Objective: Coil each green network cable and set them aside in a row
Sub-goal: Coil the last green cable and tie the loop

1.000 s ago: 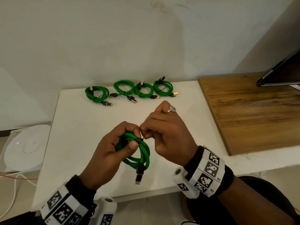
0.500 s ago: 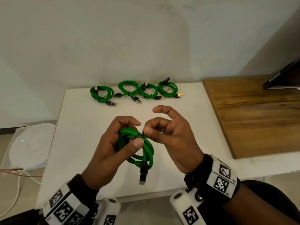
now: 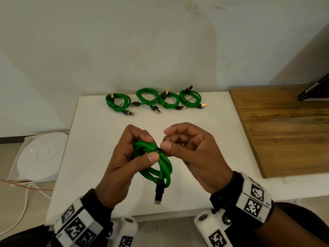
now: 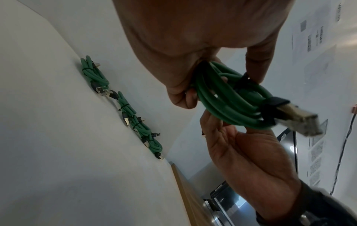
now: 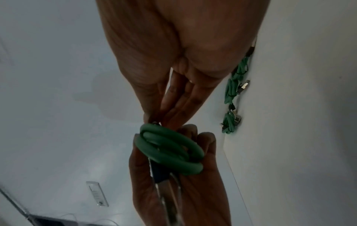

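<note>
1. Nearest: black plug (image 3: 158, 193) hangs free below the coil, over the worktop's (image 3: 99, 175) front edge. It touches nothing.
2. Left hand (image 3: 124, 163) holds the green cable coil (image 3: 156, 164) above the worktop, thumb pressed across the strands and fingers curled behind.
3. Right hand (image 3: 192, 154) pinches the black tie (image 3: 157, 151) at the top of the coil with thumb and forefinger; the other fingers are loosely spread.
4. Risk, my read: the tie looks only part-fastened. If the left thumb eases off before it's cinched, the loops spring apart and the coil needs redoing. The dangling plug could also snag the worktop edge on the way to the row.
5. Versus a second ago: the right hand was balled tight over the tie; now its outer fingers are fanned out with only the pinch left. The left hand's grip and the coil's position are about the same.
6. Far: four tied coils (image 3: 154, 101) sit in a row at the back of the worktop by the wall. There's free space left of the row, less on the right near the wooden board (image 3: 284, 132).
</note>
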